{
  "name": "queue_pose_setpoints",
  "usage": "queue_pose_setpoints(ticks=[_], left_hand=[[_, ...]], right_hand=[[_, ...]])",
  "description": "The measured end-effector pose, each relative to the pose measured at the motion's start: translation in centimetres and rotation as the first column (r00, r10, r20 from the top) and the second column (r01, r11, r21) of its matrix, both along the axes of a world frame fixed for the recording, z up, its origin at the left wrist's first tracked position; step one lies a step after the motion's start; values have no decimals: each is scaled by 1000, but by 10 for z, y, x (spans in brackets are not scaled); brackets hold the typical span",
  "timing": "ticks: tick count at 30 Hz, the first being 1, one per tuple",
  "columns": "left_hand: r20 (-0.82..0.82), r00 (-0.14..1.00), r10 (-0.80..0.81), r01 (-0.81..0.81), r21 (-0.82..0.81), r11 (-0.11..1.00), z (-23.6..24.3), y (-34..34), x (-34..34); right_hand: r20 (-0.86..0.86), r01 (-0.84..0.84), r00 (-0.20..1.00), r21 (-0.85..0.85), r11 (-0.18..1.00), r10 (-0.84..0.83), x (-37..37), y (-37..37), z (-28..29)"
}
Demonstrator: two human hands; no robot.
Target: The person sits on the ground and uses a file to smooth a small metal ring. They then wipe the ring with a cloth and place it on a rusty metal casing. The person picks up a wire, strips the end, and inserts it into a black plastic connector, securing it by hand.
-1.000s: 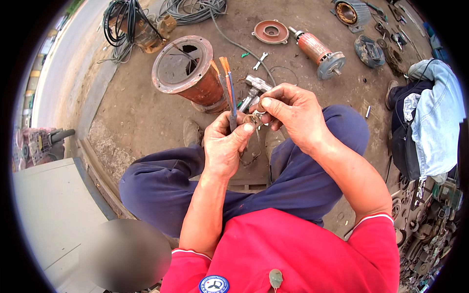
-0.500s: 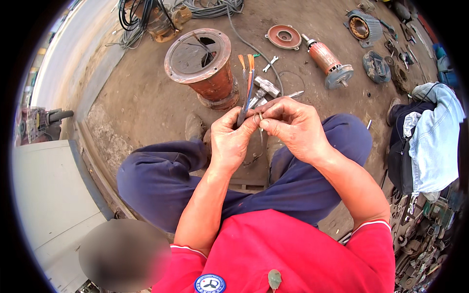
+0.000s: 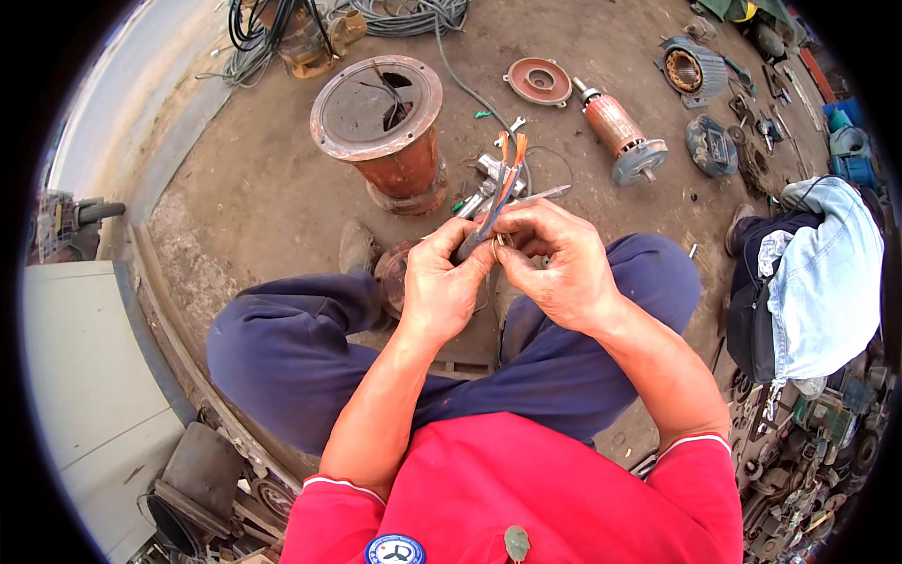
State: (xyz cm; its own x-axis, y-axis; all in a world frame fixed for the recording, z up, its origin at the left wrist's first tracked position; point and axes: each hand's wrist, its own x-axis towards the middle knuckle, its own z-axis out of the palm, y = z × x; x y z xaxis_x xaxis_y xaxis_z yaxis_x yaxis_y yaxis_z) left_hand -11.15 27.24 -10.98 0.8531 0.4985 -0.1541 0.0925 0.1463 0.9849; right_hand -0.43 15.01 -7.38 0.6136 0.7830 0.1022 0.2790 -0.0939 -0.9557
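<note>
head view | left hand [image 3: 440,287] and right hand [image 3: 554,268] both pinched on a wire bundle [image 3: 496,202] with orange tips, held over the knees | dirt floor [image 3: 272,188] | rusty motor housing [image 3: 385,132] far centre | rotor [image 3: 620,136] far right | cable coils [image 3: 413,14] far.

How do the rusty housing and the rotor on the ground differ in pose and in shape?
The rusty housing stands upright with its round open end facing up, while the rotor lies on its side. The housing is wide and hollow, with wires inside; the rotor is slimmer and solid, with a grey disc at one end. Both are reddish-brown and rest on the dirt ground, beyond the hands and the cable they hold.
</note>
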Motion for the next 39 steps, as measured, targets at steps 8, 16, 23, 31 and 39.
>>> queue_pose_setpoints(ticks=[8,16,23,31,39], left_hand=[[92,994,60,-33,-264,964,7,2,-1],[120,985,127,-86,-303,949,4,-4,-3],[90,993,78,-67,-118,991,11,-5,-8],[110,994,-14,19,-44,999,11,-2,-7],[172,975,-140,104,202,974,1,1,-5]], right_hand=[[230,-115,969,100,988,89,3,-2,-8],[202,-119,975,136,984,90,-2,0,-9],[200,-107,977,139,984,77,0,0,-9],[-444,132,894,139,981,-58,7,-5,3],[-739,258,649,434,863,178,43,-22,19]])
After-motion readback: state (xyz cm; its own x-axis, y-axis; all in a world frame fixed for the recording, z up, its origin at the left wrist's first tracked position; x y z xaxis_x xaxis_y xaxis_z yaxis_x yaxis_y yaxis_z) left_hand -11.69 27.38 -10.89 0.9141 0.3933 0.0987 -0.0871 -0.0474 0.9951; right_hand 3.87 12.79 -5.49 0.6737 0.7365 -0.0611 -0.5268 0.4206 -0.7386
